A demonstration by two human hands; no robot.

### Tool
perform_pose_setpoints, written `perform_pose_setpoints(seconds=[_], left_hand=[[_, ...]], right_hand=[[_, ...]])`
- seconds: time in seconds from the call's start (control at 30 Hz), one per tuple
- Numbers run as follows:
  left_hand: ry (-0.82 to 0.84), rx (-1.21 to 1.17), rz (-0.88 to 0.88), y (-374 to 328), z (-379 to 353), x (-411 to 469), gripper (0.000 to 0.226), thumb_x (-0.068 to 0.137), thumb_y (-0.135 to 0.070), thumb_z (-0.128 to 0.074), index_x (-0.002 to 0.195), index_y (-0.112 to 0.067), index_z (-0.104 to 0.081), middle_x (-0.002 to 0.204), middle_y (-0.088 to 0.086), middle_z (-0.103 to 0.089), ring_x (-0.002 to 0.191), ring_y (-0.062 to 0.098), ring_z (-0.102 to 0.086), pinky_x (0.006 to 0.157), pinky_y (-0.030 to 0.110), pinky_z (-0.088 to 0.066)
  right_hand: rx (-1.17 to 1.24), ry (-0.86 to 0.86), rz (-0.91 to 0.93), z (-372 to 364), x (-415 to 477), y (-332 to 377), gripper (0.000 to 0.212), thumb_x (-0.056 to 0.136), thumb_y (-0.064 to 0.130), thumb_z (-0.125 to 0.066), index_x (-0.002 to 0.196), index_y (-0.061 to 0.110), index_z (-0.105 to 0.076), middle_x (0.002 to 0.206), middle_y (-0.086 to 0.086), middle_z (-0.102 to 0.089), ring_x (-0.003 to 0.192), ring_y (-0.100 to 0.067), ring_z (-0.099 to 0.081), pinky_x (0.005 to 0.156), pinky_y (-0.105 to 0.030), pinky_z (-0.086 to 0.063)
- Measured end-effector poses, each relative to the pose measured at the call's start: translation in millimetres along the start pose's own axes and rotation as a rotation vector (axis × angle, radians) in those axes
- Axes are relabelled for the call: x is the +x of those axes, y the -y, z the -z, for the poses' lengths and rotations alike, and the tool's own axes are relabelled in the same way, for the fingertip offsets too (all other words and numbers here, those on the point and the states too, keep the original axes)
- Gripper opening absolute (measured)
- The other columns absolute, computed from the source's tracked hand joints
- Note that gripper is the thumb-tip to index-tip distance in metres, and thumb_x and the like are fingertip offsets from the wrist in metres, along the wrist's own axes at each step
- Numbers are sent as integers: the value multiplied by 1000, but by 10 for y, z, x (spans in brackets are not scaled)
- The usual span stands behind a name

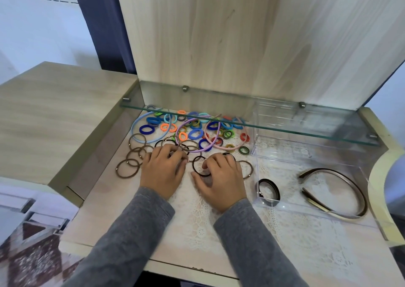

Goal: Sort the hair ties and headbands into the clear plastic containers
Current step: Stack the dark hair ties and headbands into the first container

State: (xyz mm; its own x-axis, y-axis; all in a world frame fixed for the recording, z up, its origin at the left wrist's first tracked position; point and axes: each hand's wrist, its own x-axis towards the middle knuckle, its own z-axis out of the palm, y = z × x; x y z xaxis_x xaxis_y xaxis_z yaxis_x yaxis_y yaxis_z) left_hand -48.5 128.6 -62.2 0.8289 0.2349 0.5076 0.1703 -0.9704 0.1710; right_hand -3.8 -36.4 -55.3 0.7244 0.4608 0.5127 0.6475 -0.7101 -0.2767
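A heap of colourful hair ties [195, 131] and thin pastel headbands [140, 131] lies at the back under a glass shelf. Brown thin ties [128, 166] are scattered to the left. My left hand [163, 170] rests on the thin ties with curled fingers; whether it holds one is hidden. My right hand [219, 179] pinches a black thin hair tie [196, 166] on the lace cloth. A clear plastic container [315, 212] on the right holds a black tie [268, 191] and two brown headbands [341, 190]. Another clear container [271, 120] stands behind it.
A glass shelf [241, 123] on metal pegs overhangs the back of the heap. A wooden back panel [230, 34] rises behind. A raised wooden desk surface [54, 115] lies to the left, and the desk's front edge [186, 267] runs below my sleeves.
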Motion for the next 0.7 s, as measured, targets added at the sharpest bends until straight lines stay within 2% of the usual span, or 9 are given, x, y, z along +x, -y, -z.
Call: perform_pose_setpoints(seconds=[0.13, 0.23, 0.37, 0.43, 0.53, 0.7], left_hand=[[13, -4, -17, -16, -4, 7, 4, 85, -27, -65, 89, -26, -65, 99, -4, -58, 89, 21, -54, 77, 37, -35], [8, 17, -17, -9, 3, -2, 4, 85, -25, -66, 88, -23, -64, 98, -2, -58, 88, 22, -55, 77, 39, -38], [-36, 5, -61, 42, 52, -82, 3, 84, -21, -67, 85, -22, -64, 97, -1, -60, 85, 24, -56, 75, 40, -41], [-47, 1, -61, 78, 87, -134, 6, 87, -25, -57, 85, -23, -63, 98, -2, -60, 84, 23, -56, 74, 38, -42], [-51, 14, -51, 90, 140, -199, 19, 86, -32, -46, 86, -23, -63, 98, -3, -60, 84, 21, -56, 74, 36, -39], [-58, -11, -44, 54, 190, -316, 18, 86, -32, -47, 86, -23, -63, 98, -4, -60, 86, 21, -55, 75, 34, -35]], right_hand=[[-35, -99, -125, -22, 38, -45, 28, 88, 40, -51, 88, 16, -66, 92, -2, -58, 83, -22, -49, 69, -38, -46], [-57, -96, -189, -44, 45, -82, 21, 84, 35, -62, 86, 15, -69, 94, -7, -57, 85, -26, -50, 70, -38, -46], [-73, -59, -179, -56, 49, -88, 14, 78, 28, -68, 80, 14, -65, 94, -8, -56, 85, -27, -48, 70, -39, -46], [-55, -52, -159, -67, 55, -85, 11, 78, 24, -67, 79, 14, -65, 95, -7, -56, 86, -27, -47, 70, -38, -44], [-44, -32, -133, -93, 63, -72, 8, 79, 20, -65, 81, 12, -63, 94, -7, -56, 85, -27, -47, 71, -38, -44], [40, -77, -127, -98, 70, -88, 5, 88, 14, -55, 86, 11, -58, 91, -5, -57, 81, -23, -46, 71, -38, -43]])
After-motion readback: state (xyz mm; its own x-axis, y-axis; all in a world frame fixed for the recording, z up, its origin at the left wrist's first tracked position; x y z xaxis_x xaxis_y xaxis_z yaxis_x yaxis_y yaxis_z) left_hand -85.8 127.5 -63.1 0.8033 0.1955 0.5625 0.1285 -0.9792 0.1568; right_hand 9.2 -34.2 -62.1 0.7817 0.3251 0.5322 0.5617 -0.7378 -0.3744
